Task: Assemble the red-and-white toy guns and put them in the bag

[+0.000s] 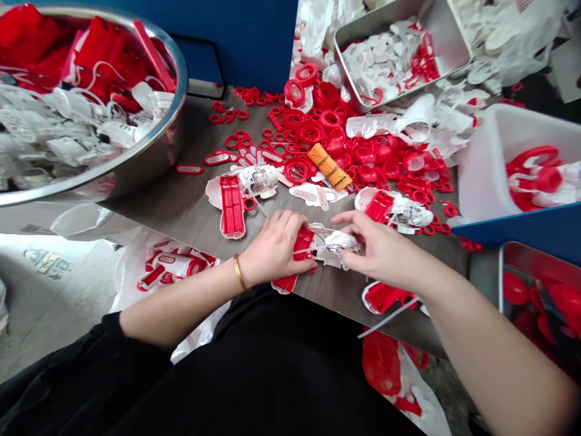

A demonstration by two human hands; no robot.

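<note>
At the 6 o'clock table edge (327, 303), your left hand (272, 248) clamps the red plastic shell (303, 245), right hand (385, 254) pinches the white insert (342, 242); a slip could tear the thin wire (313, 249).

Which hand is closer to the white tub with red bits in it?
The right hand is nearer; the white tub sits ahead of it, off to its right. The left hand is farther, beyond the right hand.

A: Red shell (304, 245)?
B: Plastic, glossy, smooth.
A: White part (338, 243)?
B: Plastic too, duller sheen.
A: Basin (152, 163)?
B: Polished metal, likely steel, glossy.
A: Tabletop (181, 206)?
B: Brown wood-look laminate, matt.
</note>
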